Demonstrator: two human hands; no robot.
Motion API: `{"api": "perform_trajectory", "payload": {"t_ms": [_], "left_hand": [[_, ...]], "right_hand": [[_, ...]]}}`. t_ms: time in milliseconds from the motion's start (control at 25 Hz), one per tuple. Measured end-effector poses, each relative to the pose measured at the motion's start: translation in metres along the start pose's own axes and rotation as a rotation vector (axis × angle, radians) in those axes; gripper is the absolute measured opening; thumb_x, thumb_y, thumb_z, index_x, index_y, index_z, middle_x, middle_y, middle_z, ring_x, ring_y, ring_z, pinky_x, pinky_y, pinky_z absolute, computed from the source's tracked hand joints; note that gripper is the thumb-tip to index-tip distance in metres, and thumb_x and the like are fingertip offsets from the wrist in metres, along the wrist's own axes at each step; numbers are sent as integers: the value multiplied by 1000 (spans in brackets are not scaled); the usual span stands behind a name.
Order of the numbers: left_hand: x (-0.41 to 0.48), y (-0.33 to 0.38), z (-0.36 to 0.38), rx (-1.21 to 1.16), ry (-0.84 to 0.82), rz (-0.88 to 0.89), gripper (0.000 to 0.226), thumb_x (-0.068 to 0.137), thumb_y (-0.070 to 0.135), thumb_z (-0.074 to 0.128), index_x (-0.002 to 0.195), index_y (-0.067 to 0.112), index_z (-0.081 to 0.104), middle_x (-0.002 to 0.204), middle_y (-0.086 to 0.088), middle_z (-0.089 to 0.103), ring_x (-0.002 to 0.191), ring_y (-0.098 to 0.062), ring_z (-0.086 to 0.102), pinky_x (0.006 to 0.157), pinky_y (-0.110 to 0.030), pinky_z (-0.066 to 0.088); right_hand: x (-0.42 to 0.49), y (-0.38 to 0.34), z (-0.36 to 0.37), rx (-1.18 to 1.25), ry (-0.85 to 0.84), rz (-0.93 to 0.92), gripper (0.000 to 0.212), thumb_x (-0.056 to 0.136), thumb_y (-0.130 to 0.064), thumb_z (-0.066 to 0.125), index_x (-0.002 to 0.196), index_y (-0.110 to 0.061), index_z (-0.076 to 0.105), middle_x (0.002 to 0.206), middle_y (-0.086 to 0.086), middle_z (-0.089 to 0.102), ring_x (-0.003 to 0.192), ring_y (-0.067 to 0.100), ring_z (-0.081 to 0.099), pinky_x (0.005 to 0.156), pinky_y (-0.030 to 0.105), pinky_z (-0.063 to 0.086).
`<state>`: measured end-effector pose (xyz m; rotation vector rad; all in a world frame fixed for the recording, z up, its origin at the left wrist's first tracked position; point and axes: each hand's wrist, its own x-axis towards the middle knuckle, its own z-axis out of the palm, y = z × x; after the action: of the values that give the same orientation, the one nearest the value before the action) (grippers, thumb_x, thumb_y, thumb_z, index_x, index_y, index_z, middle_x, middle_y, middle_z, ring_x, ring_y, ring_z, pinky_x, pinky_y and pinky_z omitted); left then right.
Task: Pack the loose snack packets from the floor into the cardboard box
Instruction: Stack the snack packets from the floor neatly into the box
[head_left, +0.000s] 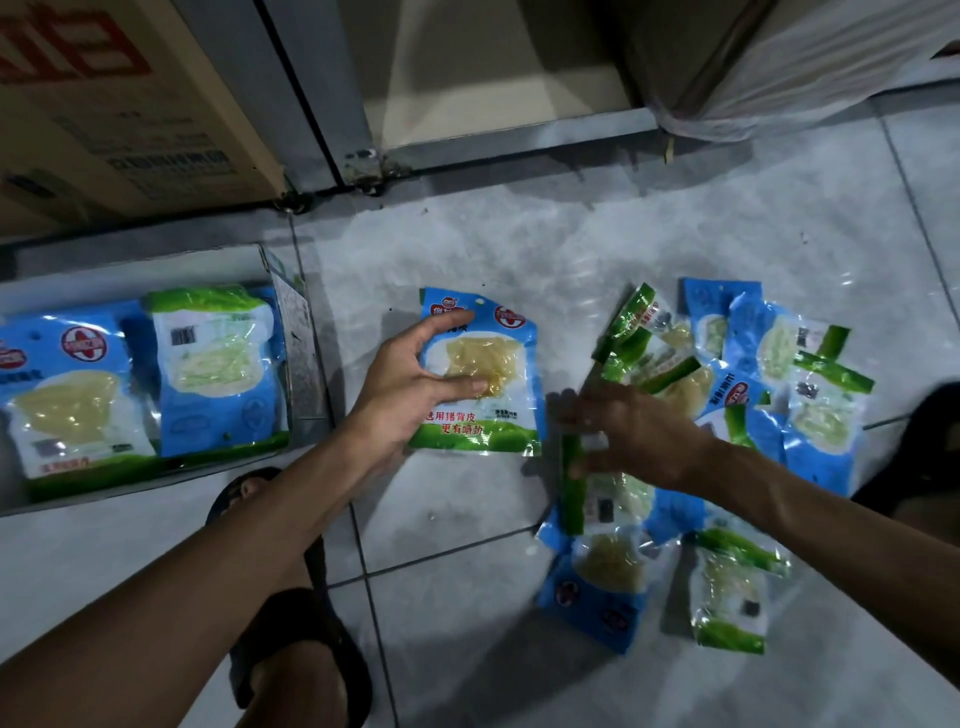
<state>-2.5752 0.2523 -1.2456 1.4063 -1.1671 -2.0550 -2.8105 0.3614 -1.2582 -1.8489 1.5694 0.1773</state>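
Head view, packet (483, 384) — between left fingers (441, 321)

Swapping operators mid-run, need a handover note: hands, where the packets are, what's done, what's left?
Hands: the left hand grips one packet by its left edge, printed face up, between the box and the pile. The right hand is blurred over the loose pile; its grip is unclear.
Done: the cardboard box on the person's left is open, with at least two packed packets inside.
Left: box the held packet, then the whole pile on the floor.
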Motion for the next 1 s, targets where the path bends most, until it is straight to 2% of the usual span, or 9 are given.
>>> {"api": "perform_trajectory", "payload": {"t_ms": [80, 120, 240, 400, 480, 600, 760, 880, 1000], "left_hand": [[-1, 0, 0, 0, 8, -4, 71, 61, -11, 80, 119, 27, 63, 107, 4, 71, 91, -19, 72, 77, -34, 60], [-2, 0, 1, -6, 11, -7, 71, 61, -12, 79, 119, 26, 63, 108, 2, 71, 91, -20, 71, 77, -34, 60], [-6, 4, -1, -17, 17, -16, 71, 63, -12, 78, 121, 25, 62, 113, -6, 70, 85, -18, 72, 72, -32, 61], [-11, 24, -12, -2, 58, 55, 72, 63, -8, 79, 125, 23, 61, 117, -7, 69, 94, -24, 71, 72, -31, 61], [-15, 43, -25, -17, 97, 117, 72, 62, -5, 78, 125, 23, 61, 118, -5, 69, 94, -22, 71, 72, -29, 61], [-31, 71, -60, -56, 158, 212, 69, 60, -1, 77, 123, 24, 63, 110, 1, 72, 89, -16, 72, 71, -27, 59], [-63, 95, -132, -104, 334, 314, 67, 58, 2, 75, 119, 26, 64, 102, 8, 74, 85, -11, 71, 70, -25, 59], [-88, 96, -191, -171, 455, 343, 70, 54, 8, 77, 120, 26, 64, 107, 5, 74, 86, -12, 72, 71, -28, 60], [-107, 85, -240, -189, 496, 300, 60, 74, -8, 61, 123, 27, 61, 103, 8, 74, 82, -9, 72, 69, -25, 60]], "right_hand": [[-1, 8, 15, -184, -110, -10, 66, 70, -44, 77, 129, -25, 56, 131, -1, 58, 121, 21, 53, 102, 38, 42], [0, 10, 18, -197, -106, -4, 60, 71, -41, 76, 126, -27, 58, 128, -2, 60, 119, 20, 55, 102, 37, 42], [8, 6, 10, -17, -11, 34, 24, 81, -31, 72, 103, -21, 68, 100, -7, 66, 90, 13, 64, 81, 28, 49], [22, -11, -34, 202, 124, 118, 7, 85, -17, 69, 91, -17, 66, 76, -10, 61, 66, 9, 56, 61, 21, 42], [29, -24, -62, 246, 250, 114, 13, 84, -14, 68, 86, -24, 60, 66, -11, 59, 60, 11, 54, 57, 20, 40], [43, -56, -94, 286, 377, 70, 14, 86, -16, 66, 89, -26, 55, 58, -12, 60, 60, 11, 58, 59, 29, 43], [82, -115, -115, 510, 458, -36, 12, 93, -19, 60, 92, -25, 50, 66, -2, 66, 62, 14, 62, 58, 31, 49], [118, -173, -127, 709, 562, -153, 14, 92, -13, 61, 91, -22, 51, 64, -8, 62, 61, 5, 58, 59, 25, 49], [138, -220, -133, 609, 678, -321, 15, 91, -11, 60, 91, -17, 47, 70, -7, 60, 66, 11, 60, 67, 35, 54]]}}
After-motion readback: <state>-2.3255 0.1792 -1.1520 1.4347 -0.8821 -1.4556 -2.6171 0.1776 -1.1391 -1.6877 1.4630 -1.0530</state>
